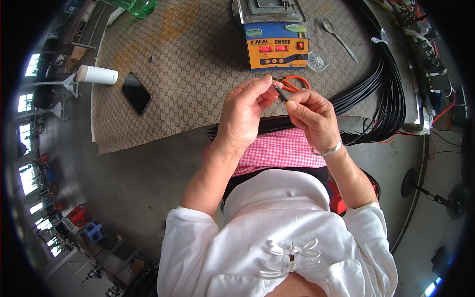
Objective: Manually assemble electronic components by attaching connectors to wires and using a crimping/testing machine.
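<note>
Nearest of all is the white shirt (277, 213) of the person sitting there, with a pink checked cloth (284, 153) across the lap. Taking the clock from the hands, twelve being straight ahead, the small black piece (281, 94) sits at the centre, raised between them over the near edge of the counter (183, 69). The right hand (316, 116) has its thumb and forefinger closed on the lower end. The left hand (243, 106) is half curled, fingertips at the upper end, though I can't tell whether they grip it. Orange-handled pliers (297, 79) lie just past them, towards one o'clock. At twelve stands a blue and orange machine (277, 53); at three, a thick bundle of black cords (393, 94) bends down. The dark phone (136, 93) lies at nine, near a white cup (98, 74), and a green bottle (141, 7) is at ten
</note>
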Tool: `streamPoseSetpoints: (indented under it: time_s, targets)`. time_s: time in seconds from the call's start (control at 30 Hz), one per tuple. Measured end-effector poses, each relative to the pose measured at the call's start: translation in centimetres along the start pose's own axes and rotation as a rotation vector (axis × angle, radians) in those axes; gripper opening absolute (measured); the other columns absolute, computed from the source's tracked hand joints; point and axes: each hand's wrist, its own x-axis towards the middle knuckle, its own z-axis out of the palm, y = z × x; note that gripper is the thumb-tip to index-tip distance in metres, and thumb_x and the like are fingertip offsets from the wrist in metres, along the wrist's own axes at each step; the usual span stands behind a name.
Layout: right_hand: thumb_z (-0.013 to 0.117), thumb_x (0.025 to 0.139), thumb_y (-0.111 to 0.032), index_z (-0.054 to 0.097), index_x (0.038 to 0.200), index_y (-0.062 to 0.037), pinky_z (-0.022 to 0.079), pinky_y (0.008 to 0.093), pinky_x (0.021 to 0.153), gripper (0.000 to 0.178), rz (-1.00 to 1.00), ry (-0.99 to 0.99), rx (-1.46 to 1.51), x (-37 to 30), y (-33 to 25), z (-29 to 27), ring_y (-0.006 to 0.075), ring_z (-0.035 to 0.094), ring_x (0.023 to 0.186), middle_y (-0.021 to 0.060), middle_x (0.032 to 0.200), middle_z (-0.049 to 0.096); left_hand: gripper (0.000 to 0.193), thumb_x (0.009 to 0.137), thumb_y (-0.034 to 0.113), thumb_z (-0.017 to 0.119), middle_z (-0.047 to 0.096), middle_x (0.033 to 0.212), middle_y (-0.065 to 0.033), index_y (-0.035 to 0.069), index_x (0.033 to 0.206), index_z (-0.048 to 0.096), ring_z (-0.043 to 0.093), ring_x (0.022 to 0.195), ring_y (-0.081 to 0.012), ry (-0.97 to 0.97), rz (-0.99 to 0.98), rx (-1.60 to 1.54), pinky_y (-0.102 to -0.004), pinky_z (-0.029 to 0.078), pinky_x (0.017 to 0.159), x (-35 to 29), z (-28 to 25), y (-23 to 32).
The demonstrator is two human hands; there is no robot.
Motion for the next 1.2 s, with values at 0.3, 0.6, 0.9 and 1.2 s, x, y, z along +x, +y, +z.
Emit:
streamPoseSetpoints:
  time_s: [0.3, 0.6, 0.9, 1.2]
  targets:
    - [0.060, 0.081, -0.008, 0.058, 0.083, -0.0015, 0.031, 0.0174, 0.047, 0.007, 0.043, -0.087, 0.057, 0.3, 0.1, -0.7, 0.0045, 0.040, 0.055, -0.0002, 0.071, 0.053, 0.020, 0.082, 0.023, 0.057, 0.059, 0.078, -0.0051, 0.003, 0.085, 0.058, 0.053, 0.074, -0.0141, -0.129, -0.255, -0.196, -0.0286, 0.041, 0.072, 0.3, -0.6, 0.5]
    - [0.059, 0.083, -0.013, 0.058, 0.086, -0.0024, 0.033, 0.0179, 0.049, 0.011, 0.118, -0.180, 0.147, 0.7, 0.0, -1.0, 0.0064, 0.042, 0.058, 0.0033, 0.077, 0.058, 0.022, 0.083, 0.025, 0.058, 0.058, 0.078, -0.0055, 0.003, 0.089, 0.057, 0.051, 0.071, -0.0147, -0.270, -0.340, -0.349, -0.0281, 0.041, 0.068, 0.9, -1.6, -0.7]
    - [0.060, 0.082, -0.016, 0.059, 0.086, -0.0032, 0.032, 0.0173, 0.048, 0.013, 0.160, -0.200, 0.087, 0.8, -0.2, -1.6, 0.0072, 0.043, 0.058, 0.0003, 0.072, 0.055, 0.020, 0.084, 0.023, 0.057, 0.059, 0.079, -0.0061, 0.003, 0.086, 0.059, 0.050, 0.069, -0.0131, -0.312, -0.303, -0.307, -0.0257, 0.040, 0.063, 1.2, -1.7, -0.6]
    - [0.061, 0.082, -0.013, 0.059, 0.085, -0.0026, 0.031, 0.0155, 0.047, 0.011, 0.095, -0.110, 0.000, 0.9, -0.9, -1.9, 0.0043, 0.042, 0.056, -0.0011, 0.070, 0.053, 0.025, 0.085, 0.027, 0.056, 0.057, 0.078, -0.0053, 0.003, 0.091, 0.057, 0.050, 0.070, -0.0140, -0.224, -0.286, -0.320, -0.0262, 0.041, 0.064, 1.0, -1.6, -0.9]
